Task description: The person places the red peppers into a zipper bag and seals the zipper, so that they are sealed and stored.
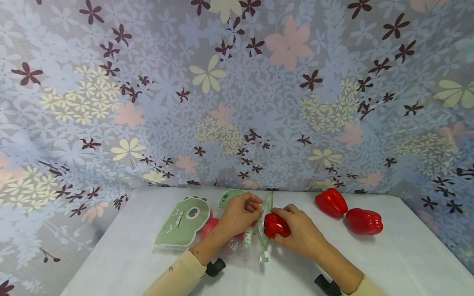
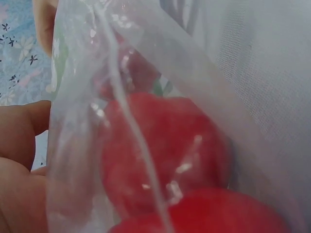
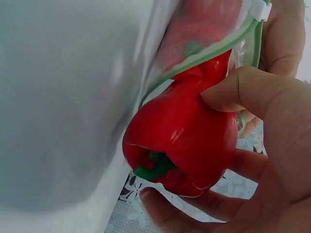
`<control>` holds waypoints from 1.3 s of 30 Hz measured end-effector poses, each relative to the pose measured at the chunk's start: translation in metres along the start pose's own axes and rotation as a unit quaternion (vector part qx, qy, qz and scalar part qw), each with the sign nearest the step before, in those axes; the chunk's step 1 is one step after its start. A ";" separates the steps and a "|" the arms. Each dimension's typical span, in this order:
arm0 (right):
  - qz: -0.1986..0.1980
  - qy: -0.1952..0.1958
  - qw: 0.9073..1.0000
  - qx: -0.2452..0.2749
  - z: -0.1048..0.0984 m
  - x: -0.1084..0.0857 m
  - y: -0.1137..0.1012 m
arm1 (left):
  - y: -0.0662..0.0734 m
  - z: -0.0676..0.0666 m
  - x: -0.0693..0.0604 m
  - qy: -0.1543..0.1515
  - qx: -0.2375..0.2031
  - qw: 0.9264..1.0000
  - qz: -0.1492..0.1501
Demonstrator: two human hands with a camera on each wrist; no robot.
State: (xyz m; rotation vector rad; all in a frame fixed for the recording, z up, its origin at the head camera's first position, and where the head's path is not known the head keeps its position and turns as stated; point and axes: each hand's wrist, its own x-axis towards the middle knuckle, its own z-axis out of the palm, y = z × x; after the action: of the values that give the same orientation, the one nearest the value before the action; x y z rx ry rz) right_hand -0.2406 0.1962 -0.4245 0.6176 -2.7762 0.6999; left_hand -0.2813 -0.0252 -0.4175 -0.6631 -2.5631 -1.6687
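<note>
In the head view my right hand (image 1: 301,232) grips a red bell pepper (image 1: 276,225) at the mouth of a clear zip bag (image 1: 265,246) with a green edge. The right wrist view shows that pepper (image 3: 184,136), green stem toward the camera, its far end at the bag's green-edged opening (image 3: 209,56); the thumb and fingers of my right hand (image 3: 272,145) hold it. My left hand (image 1: 237,216) pinches the bag's edge by the opening. Several red items lie inside the bag; through the plastic in the left wrist view is a red pepper (image 2: 165,150).
Two more red peppers (image 1: 331,202) (image 1: 364,221) lie on the white table (image 1: 403,255) to the right. The bag's green cartoon monster print (image 1: 183,222) spreads to the left. A floral cloth (image 1: 237,102) stands behind and at both sides.
</note>
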 end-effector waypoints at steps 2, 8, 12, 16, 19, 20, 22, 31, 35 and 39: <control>0.000 -0.006 1.000 0.004 0.002 0.000 0.000 | 0.000 0.000 0.000 -0.001 0.000 1.000 0.000; 0.003 -0.017 0.999 0.029 0.008 -0.001 -0.001 | 0.001 0.002 0.001 -0.002 0.005 1.000 -0.001; 0.003 -0.019 0.999 0.039 0.011 -0.001 -0.002 | 0.002 0.003 0.001 -0.002 0.009 1.000 -0.003; -0.003 -0.024 0.999 0.039 0.013 0.000 -0.002 | 0.002 0.003 0.002 -0.002 0.009 1.000 -0.004; -0.006 -0.028 0.998 0.048 0.011 0.000 -0.002 | 0.002 0.003 0.003 -0.003 0.011 1.000 -0.001; -0.005 -0.031 0.998 0.051 0.010 0.001 -0.002 | 0.002 0.003 0.003 -0.004 0.012 1.000 0.000; -0.002 -0.038 0.998 0.056 0.007 0.001 -0.003 | 0.001 0.003 0.003 -0.005 0.013 1.000 0.002; 0.006 -0.094 0.987 0.132 0.002 0.004 0.004 | 0.000 0.004 0.004 -0.003 0.013 1.000 0.001; 0.009 -0.096 0.979 0.178 0.003 0.006 0.007 | 0.001 0.005 0.004 -0.003 0.008 1.000 -0.001; 0.007 -0.096 0.973 0.210 0.004 0.008 0.008 | 0.002 0.005 0.003 -0.006 0.000 1.000 -0.003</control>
State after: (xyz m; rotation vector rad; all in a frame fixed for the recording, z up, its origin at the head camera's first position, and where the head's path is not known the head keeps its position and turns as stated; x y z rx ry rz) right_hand -0.2516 0.1982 -0.4293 0.7792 -2.8206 1.3157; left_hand -0.2823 -0.0189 -0.4172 -0.6687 -2.5764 -1.6720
